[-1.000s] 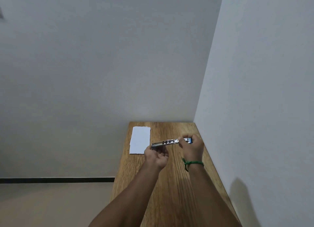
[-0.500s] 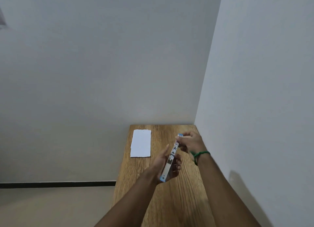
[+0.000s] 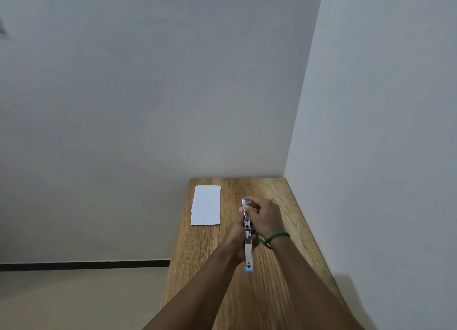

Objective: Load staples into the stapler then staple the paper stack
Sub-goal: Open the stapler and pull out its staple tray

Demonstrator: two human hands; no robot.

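Stapler: apparently opened out flat, held lengthwise in the air above the table, with one blue-tipped end toward the body and the other away. Positioned right of the paper stack and apart from it.

Grip state:
- Left hand: wrapped round the stapler at mid-length from the left side, fingers curled on it.
- Right hand: pinching the metal part at the far end, just below the blue tip.
- Staple strip: not discernible at this size. Magazine state: impossible to tell.

Step in hand, by judgement: loading, with work on the far end of the magazine.

Procedure:
1. Clamp the body firmly with the left hand only, without pressing on the open channel.
2. Turn the channel upward to prevent loss of the strip.
3. Work the far end with the right fingertips alone, using short, straight movements along the rail.
4. Seat the strip legs down, flush in the channel, with no tilt.
5. Keep fingertips away from the driver slot during closure.
6. Lower both hands toward the table to catch any dropped staples.
7. Leave the paper stack flat near the far left corner until the cover is closed.
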